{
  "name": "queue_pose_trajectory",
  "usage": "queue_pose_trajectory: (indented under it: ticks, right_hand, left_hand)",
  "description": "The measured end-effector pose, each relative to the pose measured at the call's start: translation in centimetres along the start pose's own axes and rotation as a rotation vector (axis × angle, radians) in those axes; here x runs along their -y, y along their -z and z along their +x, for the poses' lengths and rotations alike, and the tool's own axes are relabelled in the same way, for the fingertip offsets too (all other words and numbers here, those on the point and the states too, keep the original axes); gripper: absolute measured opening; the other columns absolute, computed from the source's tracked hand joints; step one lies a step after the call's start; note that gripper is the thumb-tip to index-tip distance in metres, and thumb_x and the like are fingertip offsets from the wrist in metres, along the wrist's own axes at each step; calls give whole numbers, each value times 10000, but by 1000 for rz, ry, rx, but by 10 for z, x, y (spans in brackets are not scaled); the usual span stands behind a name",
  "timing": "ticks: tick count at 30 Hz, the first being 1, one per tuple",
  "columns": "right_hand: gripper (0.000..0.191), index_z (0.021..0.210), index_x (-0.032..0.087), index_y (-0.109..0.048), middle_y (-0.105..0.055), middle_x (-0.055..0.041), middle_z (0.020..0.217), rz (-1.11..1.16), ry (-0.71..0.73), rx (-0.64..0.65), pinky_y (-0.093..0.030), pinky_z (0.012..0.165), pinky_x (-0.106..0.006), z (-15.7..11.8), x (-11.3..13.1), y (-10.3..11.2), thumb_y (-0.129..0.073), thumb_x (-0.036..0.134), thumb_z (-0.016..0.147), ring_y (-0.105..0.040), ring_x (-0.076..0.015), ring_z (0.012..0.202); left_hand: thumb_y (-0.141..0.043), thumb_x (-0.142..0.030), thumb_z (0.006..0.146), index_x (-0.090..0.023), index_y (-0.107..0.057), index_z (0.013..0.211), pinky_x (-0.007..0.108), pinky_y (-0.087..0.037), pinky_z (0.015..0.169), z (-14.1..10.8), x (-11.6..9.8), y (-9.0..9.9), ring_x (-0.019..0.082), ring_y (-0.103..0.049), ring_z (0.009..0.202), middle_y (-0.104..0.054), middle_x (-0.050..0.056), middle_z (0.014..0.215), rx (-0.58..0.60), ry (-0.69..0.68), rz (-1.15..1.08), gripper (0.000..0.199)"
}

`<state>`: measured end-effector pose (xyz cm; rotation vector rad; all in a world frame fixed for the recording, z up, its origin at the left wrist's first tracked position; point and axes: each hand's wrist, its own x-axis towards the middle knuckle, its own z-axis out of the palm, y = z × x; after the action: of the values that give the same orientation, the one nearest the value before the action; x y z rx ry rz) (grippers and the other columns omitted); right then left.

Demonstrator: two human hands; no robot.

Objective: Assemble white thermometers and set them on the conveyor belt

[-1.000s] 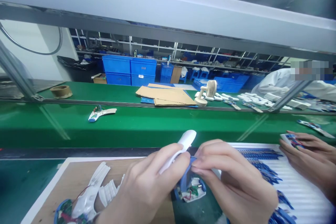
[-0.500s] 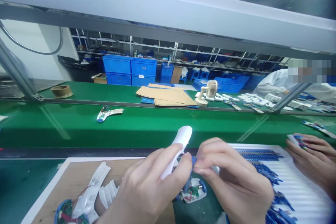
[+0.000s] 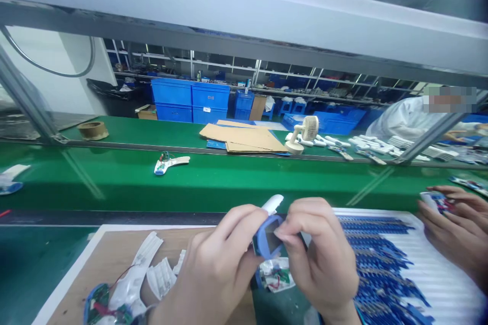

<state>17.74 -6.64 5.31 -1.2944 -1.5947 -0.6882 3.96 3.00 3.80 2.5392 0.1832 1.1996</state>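
In the head view, the left hand (image 3: pixel 213 249) is closed around a white handle casing (image 3: pixel 272 204) and a blue oval frame (image 3: pixel 262 245) with a greyish middle, both held up over the right edge of the brown board (image 3: pixel 86 269). The right hand (image 3: pixel 322 244) has its thumb and fingers drawn close together at the frame's edge; whether anything is pinched between them cannot be told.

An open casing with a circuit board (image 3: pixel 278 279) lies just right of the brown board, partly hidden by the hands. On the board rest another wired casing (image 3: pixel 125 289) and a ribbed white piece (image 3: pixel 160 277). Well to the board's right, a white ribbed tray (image 3: pixel 446 269) carries rows of blue parts (image 3: pixel 381 264), and a co-worker's hands (image 3: pixel 453 233) hold an open casing (image 3: pixel 436 202). Beyond the board, a green conveyor belt (image 3: pixel 236 177) bears a pistol-shaped casing half (image 3: pixel 168 164).
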Motion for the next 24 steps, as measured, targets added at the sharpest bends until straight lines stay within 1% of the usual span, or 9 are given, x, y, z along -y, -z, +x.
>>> queue_pose_trajectory:
  ticks: [3, 6, 9, 11, 15, 18, 20, 22, 24]
  right_hand:
    - [162, 863, 151, -511, -486, 21, 808, -12, 39, -22, -439, 681, -201, 0, 0, -3, -456, 159, 1016, -491, -69, 767]
    - [177, 851, 144, -508, -486, 17, 837, -39, 77, -40, -443, 700, -214, -1, 1, -5, -455, 161, 1019, -500, -65, 777]
    - [182, 832, 151, -513, -520, 5, 874, -103, 111, -63, -462, 747, -227, -2, 3, -7, -466, 135, 1007, -519, -78, 820]
    - [178, 827, 151, -524, -550, 1, 888, -136, 125, -78, -473, 762, -227, -4, 4, -8, -479, 111, 994, -535, -82, 837]
    - [148, 861, 150, -560, -621, -15, 900, -164, 171, -74, -503, 761, -237, -10, 4, -9, -491, 82, 972, -573, -96, 844]
    - [102, 926, 152, -576, -668, -42, 980, -167, 208, -38, -535, 808, -260, -13, 4, -10, -539, 57, 925, -611, -122, 925]
    - [146, 970, 137, -599, -670, -45, 976, -174, 191, -60, -549, 825, -257, -13, 5, -13, -588, 25, 878, -627, -126, 931]
    - [208, 1005, 122, -643, -653, -41, 929, -167, 141, -103, -555, 792, -251, -13, 6, -16, -615, -4, 842, -629, -128, 883]
    - [269, 1030, 129, -683, -637, -39, 915, -155, 85, -139, -555, 769, -257, -13, 8, -19, -616, -30, 823, -619, -135, 861]
  left_hand:
    - [-349, -309, 1054, -269, -465, 1215, 173, -571, 702, -1, 0, 0, 135, -725, 942, -700, 20, 1111, 8, 57, -52, 203]
    - [-429, -251, 1018, -275, -481, 1199, 164, -560, 755, -1, -1, 0, 122, -709, 943, -700, -3, 1072, -1, 109, -127, 190]
    - [-478, -176, 968, -292, -496, 1175, 135, -534, 767, -2, -2, 0, 92, -694, 909, -697, -42, 1034, -30, 157, -185, 238]
    - [-493, -142, 943, -308, -497, 1183, 128, -525, 784, -2, -3, -1, 85, -687, 929, -694, -54, 1048, -47, 183, -207, 291]
    - [-517, -130, 938, -297, -531, 1179, 146, -539, 798, -2, 0, 0, 104, -691, 926, -706, -38, 1049, -72, 229, -272, 293]
    - [-545, -175, 955, -286, -560, 1171, 180, -557, 812, 0, 4, 3, 127, -696, 916, -714, -23, 1044, -80, 274, -305, 243]
    - [-562, -241, 972, -302, -558, 1188, 179, -557, 821, 1, 5, 5, 125, -693, 926, -710, -27, 1061, -81, 275, -313, 224]
    - [-552, -398, 987, -308, -541, 1220, 178, -559, 821, 0, 4, 7, 124, -692, 929, -703, -21, 1076, -86, 240, -320, 250]
    - [-499, -548, 972, -286, -515, 1258, 197, -563, 843, -2, 3, 7, 137, -694, 953, -697, 4, 1103, -92, 202, -313, 388]
